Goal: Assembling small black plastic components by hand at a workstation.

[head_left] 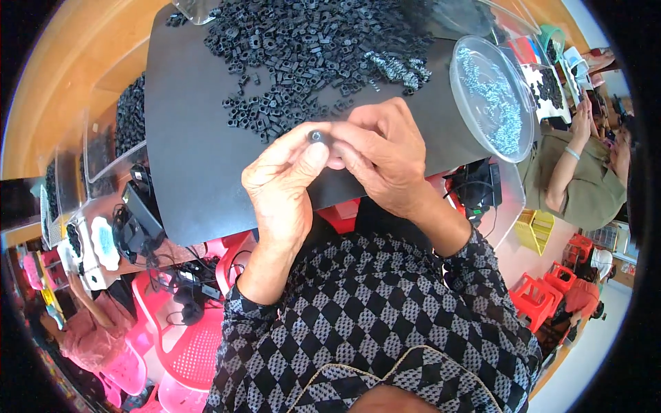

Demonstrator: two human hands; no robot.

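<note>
Here, both your hands meet above the near edge of the black mat (193, 138), where they pinch one small black plastic part (317, 135) between them. Your left hand (282, 186) is closed to a fingertip pinch, thumb and forefinger pressing on the part from the left; your right hand (385, 155) is likewise curled, its fingertips closing on the same piece from the right, the remaining fingers folded loosely. The part shows only as a dark rounded end between the fingertips; its full shape cannot be told. It appears light, rigid and smooth, so it is likely to slip or flick away if squeezed unevenly; hold it by its opposite flat sides, close to the fingertip pads, with modest pressure. A heap of similar black parts (310, 48) lies spread over the far half of the mat, well apart from your hands. A clear round lid (492, 96) bearing small grey springs or screws rests at the mat's right edge. A clear container (196, 10) stands at the far edge.
</note>
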